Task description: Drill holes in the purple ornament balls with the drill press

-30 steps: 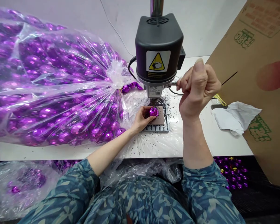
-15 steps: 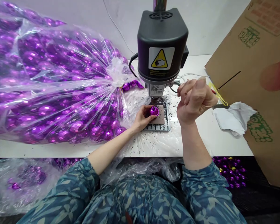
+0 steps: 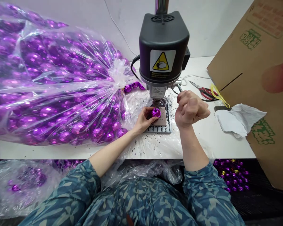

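My left hand pinches a shiny purple faceted ball between thumb and fingers. The ball rests on a small brown board, laid over the slotted metal base of a bench drill press. Just behind the ball is the chuck; whether a bit touches the ball I cannot tell. To the right of the machine, my right hand is closed in a fist around the end of the drill press lever, most of which the fingers hide.
A big clear bag of purple balls fills the left. Red-handled pliers, a yellow loop and crumpled white paper lie at right, beside a cardboard box. Dark shavings dot the table. More purple balls sit below.
My right hand has moved down and left, uncovering the pliers. My left hand still holds the ball at the same spot on the board.
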A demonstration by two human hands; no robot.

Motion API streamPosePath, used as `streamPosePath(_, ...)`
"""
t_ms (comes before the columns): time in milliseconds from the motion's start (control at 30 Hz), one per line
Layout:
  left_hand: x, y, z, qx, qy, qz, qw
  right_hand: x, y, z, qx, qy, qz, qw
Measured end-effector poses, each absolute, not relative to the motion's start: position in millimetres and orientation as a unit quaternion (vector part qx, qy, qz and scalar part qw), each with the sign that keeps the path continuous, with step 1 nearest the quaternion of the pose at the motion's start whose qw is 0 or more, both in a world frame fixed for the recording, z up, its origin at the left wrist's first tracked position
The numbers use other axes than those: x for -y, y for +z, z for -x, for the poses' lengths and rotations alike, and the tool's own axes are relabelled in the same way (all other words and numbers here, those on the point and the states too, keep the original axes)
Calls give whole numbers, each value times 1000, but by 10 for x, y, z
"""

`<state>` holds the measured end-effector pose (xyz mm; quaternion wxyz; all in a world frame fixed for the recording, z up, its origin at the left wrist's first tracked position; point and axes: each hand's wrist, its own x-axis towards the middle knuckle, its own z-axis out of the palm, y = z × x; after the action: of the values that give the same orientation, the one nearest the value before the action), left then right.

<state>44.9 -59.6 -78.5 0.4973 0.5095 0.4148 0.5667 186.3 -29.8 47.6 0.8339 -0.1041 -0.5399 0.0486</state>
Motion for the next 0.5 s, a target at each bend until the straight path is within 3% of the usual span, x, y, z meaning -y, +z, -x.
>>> streamPosePath(133, 604, -790, -453, -414, 570, -509, 495, 342, 565, -1831, 526, 69, 109, 840)
streamPosePath(333, 624, -718, -458, -421, 572, -508, 488, 288, 1150, -1765, 506, 156, 175, 830)
streamPosePath(500, 980, -459, -357, -482, 547, -563, 390, 169, 1315, -1781, 539, 163, 244, 789)
